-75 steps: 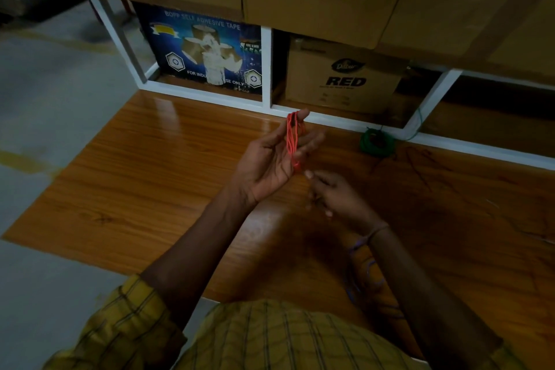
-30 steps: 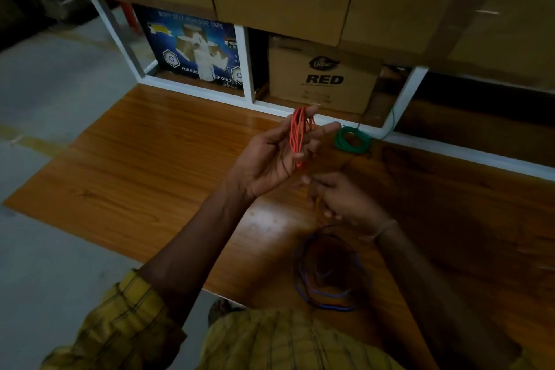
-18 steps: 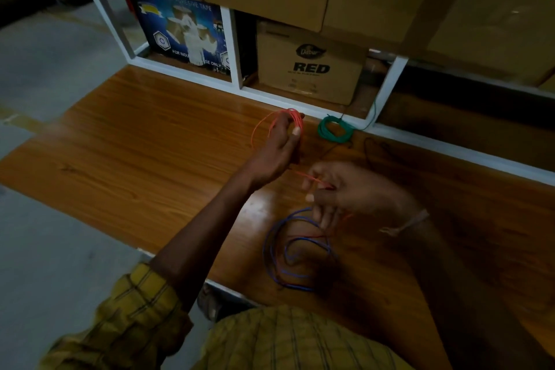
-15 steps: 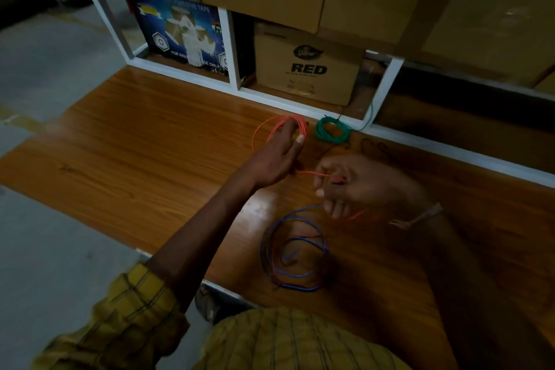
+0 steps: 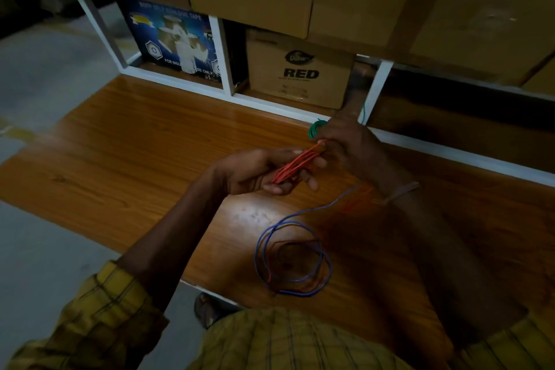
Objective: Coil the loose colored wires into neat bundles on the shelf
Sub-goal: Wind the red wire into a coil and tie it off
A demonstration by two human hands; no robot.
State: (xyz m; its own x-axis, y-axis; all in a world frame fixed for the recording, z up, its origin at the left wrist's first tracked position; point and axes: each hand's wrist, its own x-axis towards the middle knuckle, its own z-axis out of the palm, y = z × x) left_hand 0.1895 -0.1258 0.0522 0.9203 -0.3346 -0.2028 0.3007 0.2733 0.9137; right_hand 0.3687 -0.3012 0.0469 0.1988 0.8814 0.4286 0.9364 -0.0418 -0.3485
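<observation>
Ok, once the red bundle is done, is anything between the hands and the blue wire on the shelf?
Nothing visible. The blue wire lies loosely looped on bare wooden shelf, nearer the person than both hands, left hand and right hand, which hold the red bundle.

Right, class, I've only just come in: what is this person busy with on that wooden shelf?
A person is coiling wires. The left hand holds a flattened bundle of red wire, and the right hand pinches its far end. A green coil lies on the wooden shelf by the white frame, partly hidden behind the right hand. Nearer the person, a blue wire lies in loose loops, mixed with some reddish strands, not yet bundled.
</observation>
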